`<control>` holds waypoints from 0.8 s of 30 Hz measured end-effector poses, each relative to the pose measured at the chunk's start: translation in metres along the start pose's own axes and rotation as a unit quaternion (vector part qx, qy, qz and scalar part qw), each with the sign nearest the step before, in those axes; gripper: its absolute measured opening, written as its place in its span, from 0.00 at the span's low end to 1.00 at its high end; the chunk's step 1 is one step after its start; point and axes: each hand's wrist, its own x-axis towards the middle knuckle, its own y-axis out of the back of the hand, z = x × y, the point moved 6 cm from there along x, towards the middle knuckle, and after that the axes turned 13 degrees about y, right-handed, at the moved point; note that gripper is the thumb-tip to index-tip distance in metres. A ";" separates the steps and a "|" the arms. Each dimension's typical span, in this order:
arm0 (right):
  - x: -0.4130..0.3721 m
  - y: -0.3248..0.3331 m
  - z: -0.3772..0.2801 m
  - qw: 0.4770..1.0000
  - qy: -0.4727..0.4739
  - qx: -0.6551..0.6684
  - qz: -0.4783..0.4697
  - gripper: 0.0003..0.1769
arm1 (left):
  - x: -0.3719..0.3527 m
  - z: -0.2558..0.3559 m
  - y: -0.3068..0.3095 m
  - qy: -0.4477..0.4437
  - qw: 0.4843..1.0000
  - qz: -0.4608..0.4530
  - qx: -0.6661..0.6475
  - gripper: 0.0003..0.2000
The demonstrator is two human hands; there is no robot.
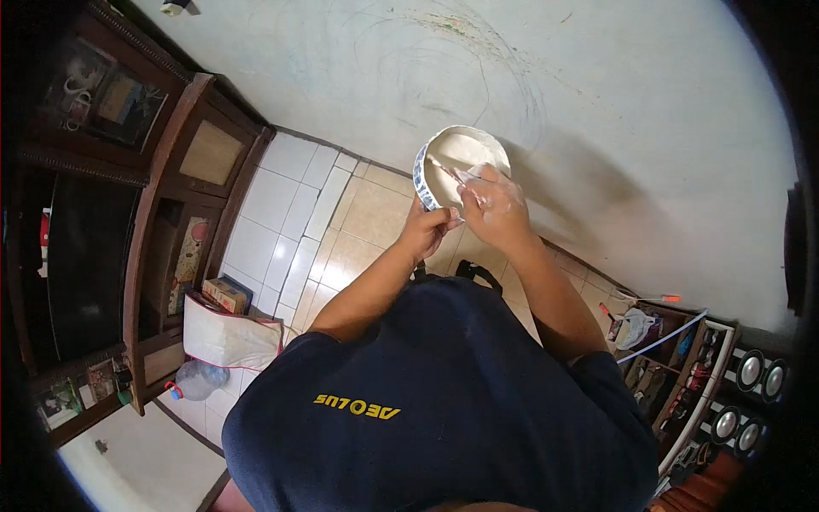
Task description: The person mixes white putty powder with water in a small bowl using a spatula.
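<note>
In the head view, a round white tub (pixel 421 175) with a blue pattern on its side is held up in front of the wall. Pale, creamy paste (pixel 463 147) coats its inside. My left hand (pixel 426 229) is closed on the tub's near rim, thumb towards me. My right hand (pixel 495 209), smeared with white paste, is over the tub's near right side. Its fingers are closed round a thin, paste-covered tool (pixel 445 170) that points into the tub. The tool's working end and exact kind are hard to make out.
A pale wall (pixel 358 68) with scribbles and scraped patches stands ahead. Left are a dark wooden cabinet (pixel 162 162), a white cloth-like cover (pixel 226 337) and a large plastic bottle (pixel 203 381). A cluttered shelf (pixel 661 367) and speakers (pixel 751 371) are at right. The floor is tiled.
</note>
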 end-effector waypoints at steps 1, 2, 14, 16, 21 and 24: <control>0.000 0.003 0.000 1.000 -0.001 0.000 0.001 0.05 | 0.001 -0.001 0.005 -0.001 1.000 -0.003 0.005 0.36; 0.000 0.010 0.002 1.000 -0.019 -0.002 0.023 0.05 | 0.001 -0.002 0.009 -0.001 1.000 -0.005 0.011 0.35; -0.010 0.009 0.040 0.976 -0.193 0.096 0.032 0.06 | 0.001 0.000 0.017 -0.002 1.000 -0.022 0.000 0.37; -0.018 0.008 0.064 0.945 -0.287 0.150 0.032 0.10 | 0.001 0.001 0.022 0.004 1.000 -0.024 0.010 0.38; -0.008 0.006 0.057 0.959 -0.263 0.092 -0.045 0.12 | -0.004 0.005 0.022 0.031 0.997 -0.008 0.069 0.39; -0.011 0.009 0.055 0.969 -0.235 -0.037 -0.065 0.15 | -0.009 0.011 0.016 0.017 0.996 -0.018 0.088 0.39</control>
